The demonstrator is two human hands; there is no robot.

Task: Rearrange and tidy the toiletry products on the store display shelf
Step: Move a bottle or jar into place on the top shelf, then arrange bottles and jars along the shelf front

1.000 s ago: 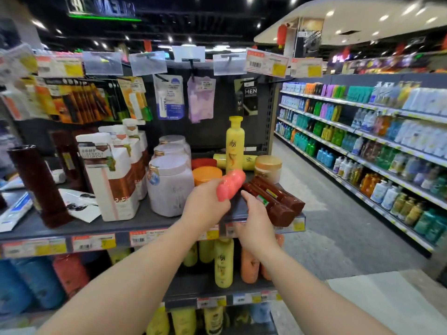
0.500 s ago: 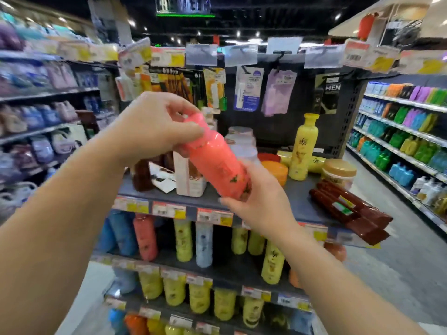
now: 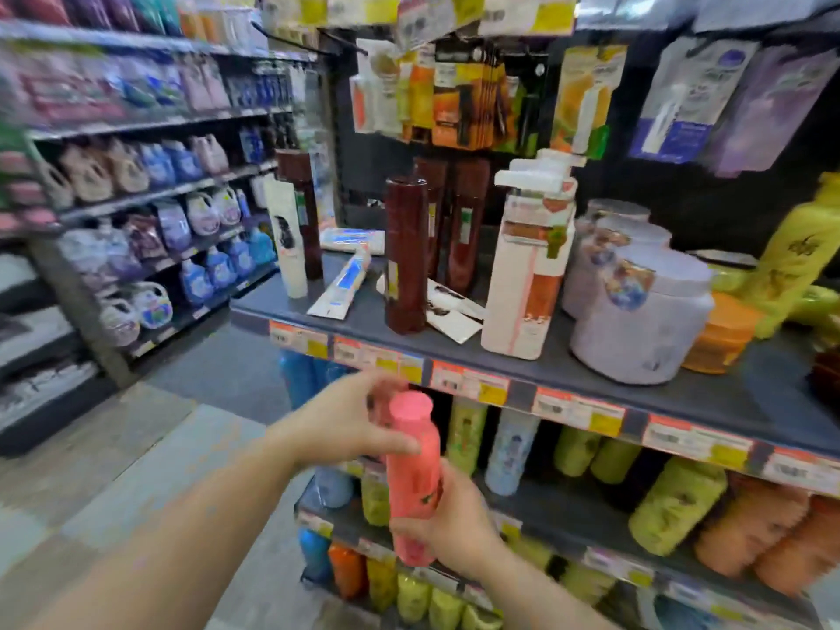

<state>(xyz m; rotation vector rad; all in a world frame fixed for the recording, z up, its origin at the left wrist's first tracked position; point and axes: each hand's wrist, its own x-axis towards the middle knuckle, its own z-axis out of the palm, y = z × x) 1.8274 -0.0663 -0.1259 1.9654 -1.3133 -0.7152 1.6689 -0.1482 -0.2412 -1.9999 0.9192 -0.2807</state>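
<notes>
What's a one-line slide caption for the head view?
Both hands, left hand near the cap, right hand at the base, hold a pink bottle upright below the cluttered top shelf.

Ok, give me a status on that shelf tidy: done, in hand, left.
Done: nothing clearly finished. In hand: both hands, left and right, hold a pink bottle upright below the top shelf. Left: flat tubes and sachets lie loose among the brown bottles, and lower-shelf bottles lean.
</notes>
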